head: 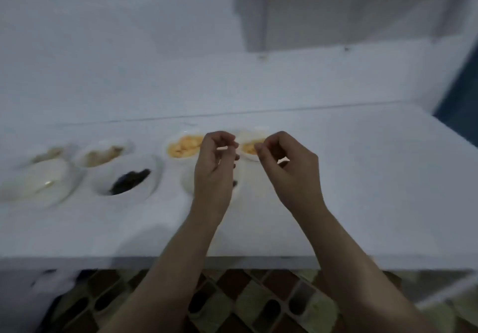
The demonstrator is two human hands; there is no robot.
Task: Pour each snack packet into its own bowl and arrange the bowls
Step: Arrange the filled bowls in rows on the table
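Whole frame is blurring, so details are staying soft.

You are holding both hands up over the white table (362,177), forearms reaching in from the near edge. Your left hand (214,167) is curling its fingers inward, thumb and fingertips pinching close together; something thin and pale is showing at the fingertips, but I cannot tell what it is or whether you are really gripping it. Your right hand (289,169) is curling the same way, fingertips drawn toward the thumb, and I cannot tell if anything is between them.

Bowls are sitting in two rows left of centre. Back row: a beige bowl (49,152) at far left, a second beige bowl (103,154) just beside it, then an orange bowl (181,146), and another orange bowl (249,147) showing between your two hands. Front row: a pale bowl (41,180) at far left, a dark bowl (129,180) next to it, and a white bowl (188,180) mostly hiding behind your left hand, contents unclear.

No packet is clearly showing.

Patterned floor (245,301) is showing below the table edge.
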